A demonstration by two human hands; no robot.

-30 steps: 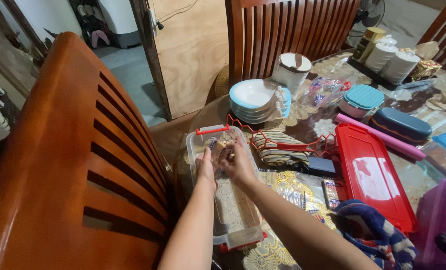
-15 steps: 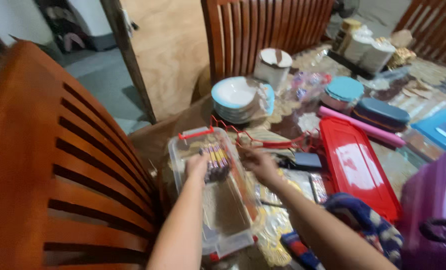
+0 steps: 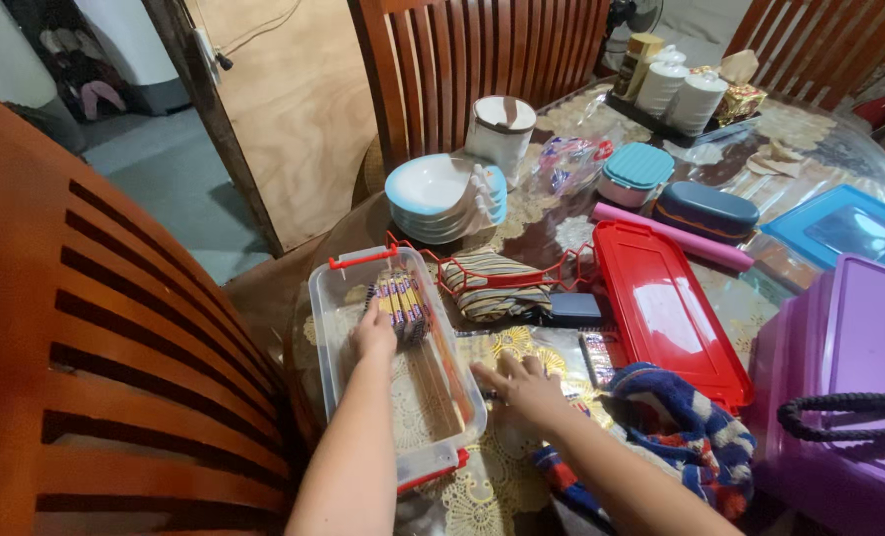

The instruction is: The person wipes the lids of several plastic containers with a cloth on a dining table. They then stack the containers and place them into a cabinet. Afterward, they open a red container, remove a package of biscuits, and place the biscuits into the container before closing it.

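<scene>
A head-worn camera looks down on a crowded glass-topped table with a lace cloth under the glass. The person's left hand is inside a clear plastic container with red clips, which lies lengthwise at the table's near left edge. The fingers curl narrowly against a bundle of small striped sticks at the container's far end, seemingly pressing them against the end wall; whether the hand grips them or only touches them cannot be told. The rest of the container looks mostly bare, so the bundle sits tucked in one end.

The right hand lies flat on the table just beside the container's right wall, fingers spread wide and holding nothing, as if steadying or feeling for something there. Near it lie a small dark case and a folded striped cloth in a red wire holder. A blue and white knitted cloth bunches up beside the forearm.

Further right lies a flat red lid, probably the container's own, set aside. A purple box stands at the right edge. A stack of white and blue bowls sits at the far side. Wooden slatted chairs surround the table
</scene>
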